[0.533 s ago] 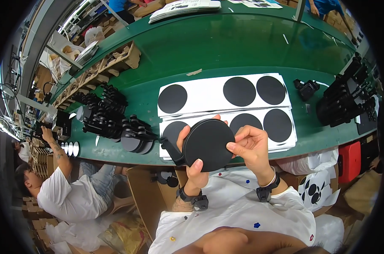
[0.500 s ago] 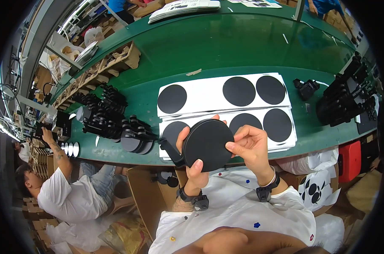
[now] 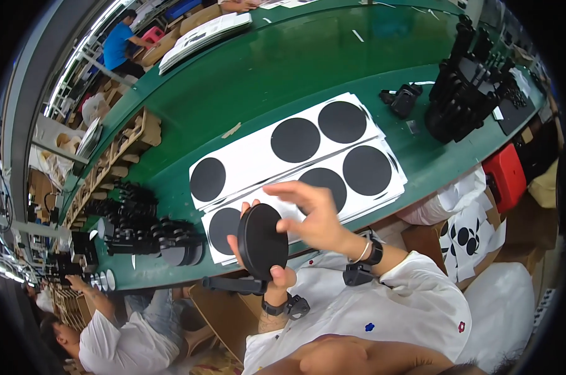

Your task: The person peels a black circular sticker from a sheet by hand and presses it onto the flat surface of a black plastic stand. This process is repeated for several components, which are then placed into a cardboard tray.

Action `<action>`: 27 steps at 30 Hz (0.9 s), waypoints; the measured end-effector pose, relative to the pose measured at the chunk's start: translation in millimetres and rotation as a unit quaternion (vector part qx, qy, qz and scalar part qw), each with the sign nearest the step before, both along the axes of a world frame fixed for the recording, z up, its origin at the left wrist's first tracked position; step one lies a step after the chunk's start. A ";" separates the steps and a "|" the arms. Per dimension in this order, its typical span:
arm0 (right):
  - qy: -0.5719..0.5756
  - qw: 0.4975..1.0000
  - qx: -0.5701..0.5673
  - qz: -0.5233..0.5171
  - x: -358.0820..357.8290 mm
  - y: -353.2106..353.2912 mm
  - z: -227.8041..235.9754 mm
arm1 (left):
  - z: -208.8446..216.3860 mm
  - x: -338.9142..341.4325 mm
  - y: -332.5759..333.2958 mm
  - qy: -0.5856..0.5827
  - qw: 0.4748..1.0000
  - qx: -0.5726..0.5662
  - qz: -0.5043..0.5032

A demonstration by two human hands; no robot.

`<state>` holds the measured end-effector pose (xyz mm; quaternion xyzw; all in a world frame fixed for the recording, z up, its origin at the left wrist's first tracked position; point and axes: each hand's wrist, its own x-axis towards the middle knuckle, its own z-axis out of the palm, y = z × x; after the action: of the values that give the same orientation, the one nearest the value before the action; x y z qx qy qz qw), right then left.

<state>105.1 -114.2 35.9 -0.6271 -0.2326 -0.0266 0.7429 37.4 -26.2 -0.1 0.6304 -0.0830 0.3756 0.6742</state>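
Tilted further onto its edge than half a second ago, the black disc (image 3: 265,242) has shifted leftward and down with the left hand (image 3: 279,279), the right hand (image 3: 320,220) has loosened from its pinch at the rim, and the whole view has swung round. Left fingers wrap behind the disc with the thumb on its near rim, a grip that probably steadies it while leaving its flat face clear; its attached black arm (image 3: 236,285) juts left. Right fingers are spread, thumb apart, with nothing visibly held; whether the thumb touches the rim, I cannot tell.

Just beyond, white sheets (image 3: 248,167) bearing black circles (image 3: 295,140) overlap in two rows on the green table (image 3: 202,128), likely set there for easy reach. Black jointed parts (image 3: 177,244) lie heaped to the left, and black stands (image 3: 455,100) cluster to the right, perhaps to keep the middle free. Farther off are pulp trays (image 3: 130,140), stacked papers (image 3: 205,37) and a person in blue (image 3: 116,47).
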 end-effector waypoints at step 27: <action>-0.475 0.867 -0.133 0.065 7.1 -37.7 -13.3 | 6.3 2.5 -2.6 0.130 0.960 -0.249 -0.018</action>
<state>112.3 -151.9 22.6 -0.6147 -0.5995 -0.2416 0.4521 39.9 -28.8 6.2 0.4846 0.0898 0.2869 0.8215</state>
